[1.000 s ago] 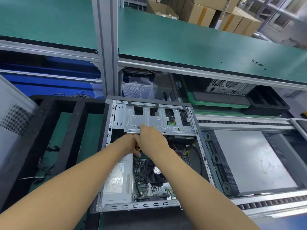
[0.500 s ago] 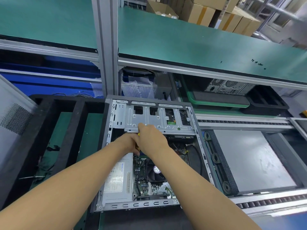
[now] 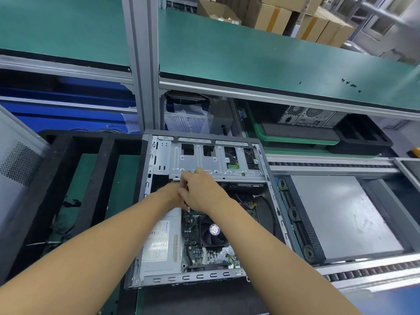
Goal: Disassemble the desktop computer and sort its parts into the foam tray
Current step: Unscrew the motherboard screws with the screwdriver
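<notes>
The open desktop computer case [image 3: 271, 178] lies on its side at the centre. A silver drive cage [image 3: 218, 164] spans its far end. Nearer me are the power supply [image 3: 159, 242] and the CPU fan [image 3: 213, 230] on the motherboard. My right hand [image 3: 202, 189] is closed at the cage's near edge around a thin tool with a yellow handle [image 3: 186, 186], probably a screwdriver. My left hand [image 3: 170, 193] presses against it from the left, its fingers hidden. The black foam tray [image 3: 106, 178] stands directly left of the case, with dark cables in its compartments.
A grey perforated side panel [image 3: 18, 164] leans at the far left. A grey plate [image 3: 341, 214] lies on the roller conveyor to the right. Behind are a second computer [image 3: 306, 115], a green tray [image 3: 295, 137] and an aluminium post [image 3: 143, 64]. Small screws [image 3: 351, 84] lie on the upper shelf.
Both hands stay together at the drive cage's near edge. The right hand has only shifted slightly there.
</notes>
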Demonstrator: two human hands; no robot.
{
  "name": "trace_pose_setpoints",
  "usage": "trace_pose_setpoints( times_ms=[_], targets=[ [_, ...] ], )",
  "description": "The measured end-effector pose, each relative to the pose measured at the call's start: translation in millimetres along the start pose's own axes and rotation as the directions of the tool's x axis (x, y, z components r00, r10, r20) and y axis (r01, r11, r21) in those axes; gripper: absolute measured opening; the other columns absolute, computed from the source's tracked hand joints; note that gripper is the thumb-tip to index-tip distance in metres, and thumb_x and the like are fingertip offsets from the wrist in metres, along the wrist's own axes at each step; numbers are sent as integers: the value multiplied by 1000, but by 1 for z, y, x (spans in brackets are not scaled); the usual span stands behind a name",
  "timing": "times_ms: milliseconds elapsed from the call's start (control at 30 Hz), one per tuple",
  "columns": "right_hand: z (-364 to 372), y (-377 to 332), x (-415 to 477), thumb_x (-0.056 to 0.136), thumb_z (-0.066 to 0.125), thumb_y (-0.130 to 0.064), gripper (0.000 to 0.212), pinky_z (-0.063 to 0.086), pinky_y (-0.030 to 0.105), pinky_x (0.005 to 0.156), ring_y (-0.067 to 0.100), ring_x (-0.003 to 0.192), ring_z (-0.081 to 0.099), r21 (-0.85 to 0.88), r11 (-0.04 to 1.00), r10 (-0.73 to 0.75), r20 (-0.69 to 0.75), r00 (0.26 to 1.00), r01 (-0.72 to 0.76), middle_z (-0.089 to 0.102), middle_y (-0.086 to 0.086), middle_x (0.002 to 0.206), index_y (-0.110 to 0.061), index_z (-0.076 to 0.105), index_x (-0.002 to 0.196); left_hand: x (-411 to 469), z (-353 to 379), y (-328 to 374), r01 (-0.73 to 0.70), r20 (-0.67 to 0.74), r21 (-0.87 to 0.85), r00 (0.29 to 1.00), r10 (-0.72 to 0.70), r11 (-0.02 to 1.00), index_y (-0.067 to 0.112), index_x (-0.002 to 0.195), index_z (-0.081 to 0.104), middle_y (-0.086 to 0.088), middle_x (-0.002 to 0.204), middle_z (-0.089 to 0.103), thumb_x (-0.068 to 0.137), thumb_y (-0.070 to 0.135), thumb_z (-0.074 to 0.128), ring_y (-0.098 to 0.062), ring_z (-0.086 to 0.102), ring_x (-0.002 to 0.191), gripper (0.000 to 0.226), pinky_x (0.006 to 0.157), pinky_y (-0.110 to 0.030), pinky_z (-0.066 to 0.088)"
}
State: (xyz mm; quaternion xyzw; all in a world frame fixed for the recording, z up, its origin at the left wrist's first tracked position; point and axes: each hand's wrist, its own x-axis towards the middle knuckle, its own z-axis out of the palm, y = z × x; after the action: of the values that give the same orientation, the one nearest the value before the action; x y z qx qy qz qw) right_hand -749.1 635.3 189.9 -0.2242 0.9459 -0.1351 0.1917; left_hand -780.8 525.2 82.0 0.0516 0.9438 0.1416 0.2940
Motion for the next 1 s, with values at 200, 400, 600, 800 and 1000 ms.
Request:
trace_pose_setpoints(
  times_ms=[200, 400, 600, 800, 1000],
  targets=[
    [5, 2, -1, 97, 50, -2, 27, 48, 44, 94, 35, 108, 55, -42, 999, 10, -47, 999, -12, 48, 17, 121, -3, 50, 124, -2, -6, 6, 31, 81, 85, 996, -38, 996, 12, 130, 59, -4, 131, 61, 95, 23, 63, -22, 54, 122, 37, 87, -23, 37],
    [3, 5, -3, 93, 49, 3, 24, 48, 41, 89, 33, 104, 54, 4, 1000, -10, -78, 997, 10, 49, 15, 118, -3, 53, 115, -3, -14, 10, 71, 218, 124, 971, -97, 990, 9, 137, 56, -9, 141, 54, 90, 14, 70, -22, 53, 124, 49, 98, -29, 42],
    [-1, 5, -6, 93, 52, 2, 22, 48, 39, 87, 33, 103, 54, 38, 999, -12, -110, 994, 16, 49, 15, 116, -3, 53, 114, -5, -15, 15, 74, 192, 155, 976, -104, 985, 5, 141, 50, -8, 133, 53, 98, 9, 58, -12, 40, 103, 44, 57, -11, 34],
    [-10, 3, -10, 94, 52, 0, 22, 44, 35, 82, 32, 103, 54, 93, 996, 8, -121, 993, 4, 48, 13, 119, -5, 54, 116, -9, -13, 10, 59, 169, 101, 983, -76, 993, 9, 133, 56, -12, 136, 56, 92, 16, 66, -21, 54, 111, 43, 95, -30, 43],
    [-22, 6, -16, 95, 50, -1, 24, 41, 32, 80, 31, 103, 54, 109, 994, 35, -115, 993, -22, 48, 11, 122, -7, 55, 117, -11, -15, 7, 66, 170, 81, 982, -79, 995, 5, 115, 69, -11, 121, 67, 91, 11, 67, -23, 61, 106, 25, 95, -32, 48]
  ],
)
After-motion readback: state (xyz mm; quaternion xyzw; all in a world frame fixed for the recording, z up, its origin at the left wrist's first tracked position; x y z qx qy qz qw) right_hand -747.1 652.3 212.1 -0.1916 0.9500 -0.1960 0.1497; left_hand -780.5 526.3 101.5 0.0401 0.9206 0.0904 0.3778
